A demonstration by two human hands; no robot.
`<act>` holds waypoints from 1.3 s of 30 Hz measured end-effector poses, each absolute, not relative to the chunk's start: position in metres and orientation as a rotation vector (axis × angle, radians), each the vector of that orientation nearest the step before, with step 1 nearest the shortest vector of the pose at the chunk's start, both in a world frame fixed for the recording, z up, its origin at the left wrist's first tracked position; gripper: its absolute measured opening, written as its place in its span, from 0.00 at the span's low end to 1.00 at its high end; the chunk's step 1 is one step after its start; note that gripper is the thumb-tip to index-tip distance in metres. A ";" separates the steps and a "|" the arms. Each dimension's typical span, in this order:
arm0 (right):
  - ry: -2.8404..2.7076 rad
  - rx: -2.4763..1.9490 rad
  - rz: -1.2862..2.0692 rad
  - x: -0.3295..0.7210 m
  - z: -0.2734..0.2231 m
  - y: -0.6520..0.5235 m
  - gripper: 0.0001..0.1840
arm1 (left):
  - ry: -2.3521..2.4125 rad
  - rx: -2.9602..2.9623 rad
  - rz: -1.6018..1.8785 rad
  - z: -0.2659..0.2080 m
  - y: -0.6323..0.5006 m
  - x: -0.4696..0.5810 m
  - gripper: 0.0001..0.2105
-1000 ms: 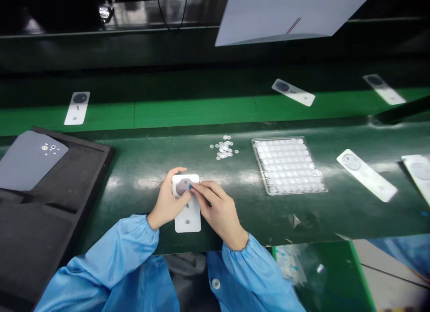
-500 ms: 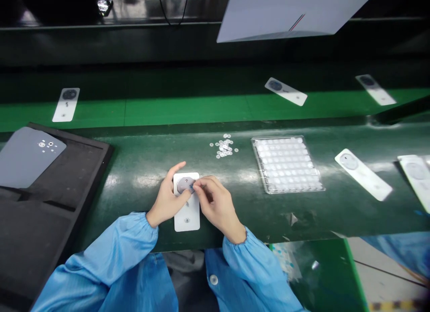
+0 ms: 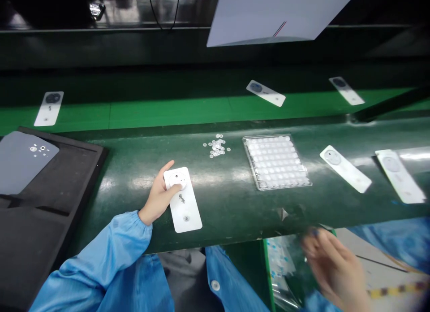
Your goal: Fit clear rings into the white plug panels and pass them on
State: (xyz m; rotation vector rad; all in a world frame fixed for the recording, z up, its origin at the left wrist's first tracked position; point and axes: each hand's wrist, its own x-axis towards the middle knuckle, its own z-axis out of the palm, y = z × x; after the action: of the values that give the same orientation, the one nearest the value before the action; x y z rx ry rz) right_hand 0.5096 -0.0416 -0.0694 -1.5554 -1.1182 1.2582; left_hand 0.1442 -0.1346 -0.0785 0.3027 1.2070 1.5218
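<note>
The left hand (image 3: 158, 197) holds a flat white card with round corners (image 3: 190, 209). Its grip is closed on the card's left side, with the thumb pressed on top, by the card's big round ring. The pointing finger sticks out past the far left corner. The card is at the near part of the dark green tabletop (image 3: 231, 213), tipped a bit sideways. It has dark writing in the middle and a small round mark near the bottom.

The right hand (image 3: 337, 269) is well apart from the card, past the near edge of the tabletop and over a green bin (image 3: 268, 269). It is blurry and its fingers are bent. A dark blue spot shows at the fingertips, but I cannot tell if the grip is closed on something. Beside this hand, a clear plastic bag with blue dots (image 3: 280, 258) is in the bin.

Past the card is a little pile of clear round discs (image 3: 217, 147). To the right of the pile is a clear plastic tray (image 3: 258, 185) full of white round bits in rows. Two more white cards (image 3: 347, 171) lie farther right. On the left, a gray sheet with little holes (image 3: 23, 164) rests on a big black tray (image 3: 36, 227). At the far right is another person's blue sleeve (image 3: 399, 240).
</note>
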 end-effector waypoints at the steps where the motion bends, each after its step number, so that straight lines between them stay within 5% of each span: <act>1: -1.114 -1.645 1.220 0.535 -0.078 -0.045 0.21 | 1.197 0.289 1.529 -0.080 -0.134 0.144 0.46; 7: -1.340 -2.193 0.478 0.577 -0.129 -0.067 0.14 | 1.220 0.285 1.501 -0.082 -0.133 0.144 0.49; 11: -1.434 -1.941 0.072 0.509 -0.110 -0.063 0.19 | 1.276 0.323 1.479 -0.081 -0.132 0.144 0.48; 18: -2.139 -1.022 0.562 0.332 -0.077 0.006 0.11 | 1.314 0.378 1.428 -0.078 -0.130 0.143 0.48; 27: -2.370 -1.025 0.528 0.299 -0.097 0.061 0.12 | 1.292 0.391 1.394 -0.074 -0.132 0.142 0.46; 32: -2.020 -1.168 0.963 0.301 -0.084 0.057 0.16 | 1.342 0.464 1.418 -0.076 -0.134 0.143 0.43; 39: -1.535 -1.061 1.881 0.298 -0.066 0.005 0.19 | 1.718 0.904 1.490 -0.083 -0.136 0.140 0.12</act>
State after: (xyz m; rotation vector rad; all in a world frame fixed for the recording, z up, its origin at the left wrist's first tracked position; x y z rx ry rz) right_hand 0.2977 0.0045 -0.0661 -1.0613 -1.5352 1.8808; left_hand 0.1400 -0.1359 -0.0834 0.9036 1.7178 1.4898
